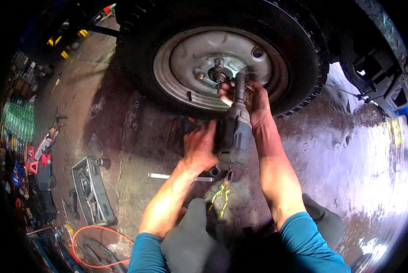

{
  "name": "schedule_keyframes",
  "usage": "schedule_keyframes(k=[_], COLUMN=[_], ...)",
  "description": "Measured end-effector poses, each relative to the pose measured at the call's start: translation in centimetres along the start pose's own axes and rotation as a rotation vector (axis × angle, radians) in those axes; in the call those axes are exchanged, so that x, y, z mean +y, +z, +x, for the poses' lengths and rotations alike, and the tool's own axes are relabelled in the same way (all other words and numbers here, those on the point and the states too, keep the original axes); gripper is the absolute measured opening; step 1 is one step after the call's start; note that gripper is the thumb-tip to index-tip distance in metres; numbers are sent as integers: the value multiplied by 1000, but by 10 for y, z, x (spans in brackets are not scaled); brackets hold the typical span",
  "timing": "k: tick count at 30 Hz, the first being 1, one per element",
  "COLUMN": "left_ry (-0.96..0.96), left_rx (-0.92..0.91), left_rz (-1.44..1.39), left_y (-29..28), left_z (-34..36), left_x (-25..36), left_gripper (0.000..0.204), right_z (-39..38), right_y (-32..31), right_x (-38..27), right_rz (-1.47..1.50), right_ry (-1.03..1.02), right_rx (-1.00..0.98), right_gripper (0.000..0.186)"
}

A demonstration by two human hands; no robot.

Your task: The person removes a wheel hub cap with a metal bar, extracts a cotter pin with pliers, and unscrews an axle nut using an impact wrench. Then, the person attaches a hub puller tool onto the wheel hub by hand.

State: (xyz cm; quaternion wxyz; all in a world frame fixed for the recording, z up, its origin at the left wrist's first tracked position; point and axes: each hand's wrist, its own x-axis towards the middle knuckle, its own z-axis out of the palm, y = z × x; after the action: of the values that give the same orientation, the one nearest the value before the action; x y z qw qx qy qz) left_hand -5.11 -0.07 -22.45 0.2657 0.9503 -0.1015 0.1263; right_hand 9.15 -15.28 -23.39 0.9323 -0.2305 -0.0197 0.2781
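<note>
A black cordless-looking impact wrench (235, 136) points up at a wheel, a long dark socket (240, 91) on its nose. My left hand (200, 144) is closed round its grip, which the fingers mostly hide. My right hand (257, 101) wraps behind the socket; its fingertips show on the left side, close to the hub, and part of the hand is covered by the tool. The steel rim (185, 57) sits in a black tire (140, 68). A stud with a nut (200, 75) shows left of the centre hub (219, 72). The socket's tip is blurred, right of the hub.
Pliers with yellow-green handles (221, 196) lie between my knees, near a chrome wrench (180, 177). A grey metal box of sockets and tools (93, 193) stands at left, an orange hose (83, 229) below it. Green bottles (18, 119) line the far left. Vehicle underparts (372, 68) hang at upper right.
</note>
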Motion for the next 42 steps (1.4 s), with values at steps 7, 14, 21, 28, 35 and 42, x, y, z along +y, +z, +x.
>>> schedule_keyframes(k=[7,14,21,28,35,42], left_ry=[-29,-21,-261,-357,-283,-157], left_rx=[18,-115,-514,-612,-661,-510], left_rz=[-94,32,70,86,157,260], left_y=[7,-39,-103,-126,-127,-122], left_z=[-14,-65,-151,-201,-213,-238], left_x=[-2,-5,-35,-56,-75,-101], left_gripper=[108,72,55,52,54,53], right_z=[-7,-25,-83,-107,-110,-110], right_y=[12,20,0,10,4,9], right_x=[0,64,217,292,310,320], right_rz=[37,18,350,280,306,60], right_ry=[13,49,397,498,507,520], right_rx=[68,354,743,801,817,568], right_gripper=[46,24,29,25,26,32])
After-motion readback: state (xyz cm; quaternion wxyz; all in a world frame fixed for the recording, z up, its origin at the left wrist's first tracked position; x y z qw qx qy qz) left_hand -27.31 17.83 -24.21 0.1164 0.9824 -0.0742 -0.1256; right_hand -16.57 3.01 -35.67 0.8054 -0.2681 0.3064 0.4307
